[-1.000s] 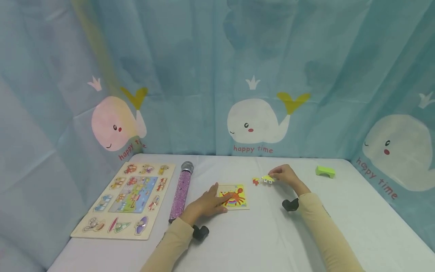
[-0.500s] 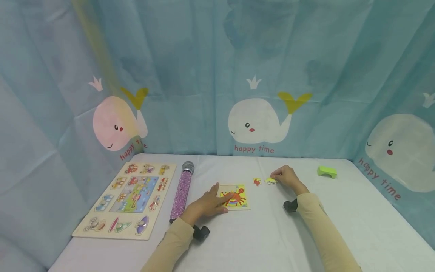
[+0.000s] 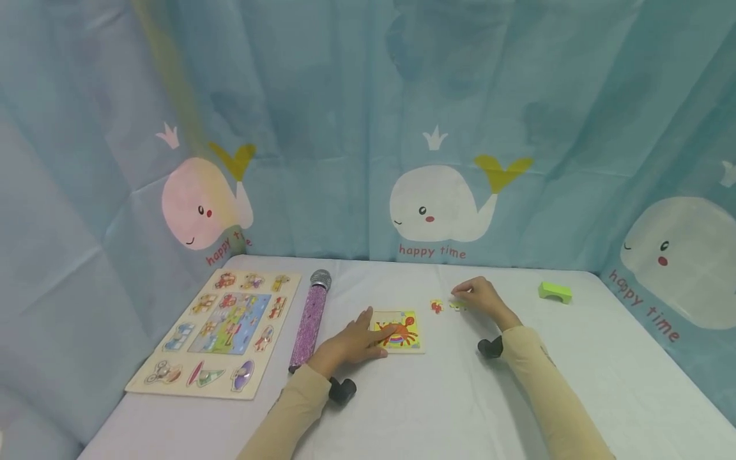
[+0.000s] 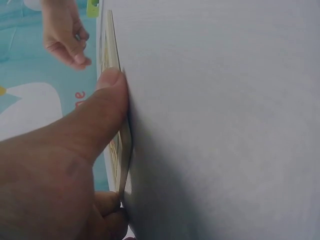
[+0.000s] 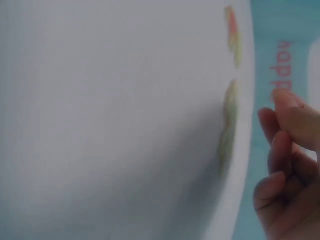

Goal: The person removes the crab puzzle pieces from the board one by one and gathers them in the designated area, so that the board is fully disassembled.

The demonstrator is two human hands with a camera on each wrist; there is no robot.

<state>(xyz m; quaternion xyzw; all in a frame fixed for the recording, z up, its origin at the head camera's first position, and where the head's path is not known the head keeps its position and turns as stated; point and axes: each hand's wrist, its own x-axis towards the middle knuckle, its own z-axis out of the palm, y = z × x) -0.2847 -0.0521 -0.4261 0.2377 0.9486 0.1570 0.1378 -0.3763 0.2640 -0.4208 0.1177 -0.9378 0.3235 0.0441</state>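
A small square wooden crab puzzle (image 3: 409, 342) lies on the white table, its top left part bare wood. My left hand (image 3: 349, 344) rests on its left side with spread fingers, one finger across the crab picture; in the left wrist view the thumb (image 4: 102, 107) touches the board's edge. To the right lie two loose jigsaw pieces, a red and yellow one (image 3: 436, 306) and a yellow-green one (image 3: 458, 307). Just above the yellow-green piece hovers my right hand (image 3: 482, 298), fingers loosely bent. Nothing shows between those fingers (image 5: 280, 150) in the right wrist view.
A glittery purple microphone (image 3: 309, 322) lies left of my left hand. Beyond it, a large wooden knob puzzle board (image 3: 264, 364) covers the table's left side. One green arch block (image 3: 554, 292) stands at the back right, before a blue whale curtain (image 3: 322, 128).
My right hand has let go of the yellow-green piece, which was set down beside the red and yellow one, and lifted slightly. The left hand stays on the crab puzzle.
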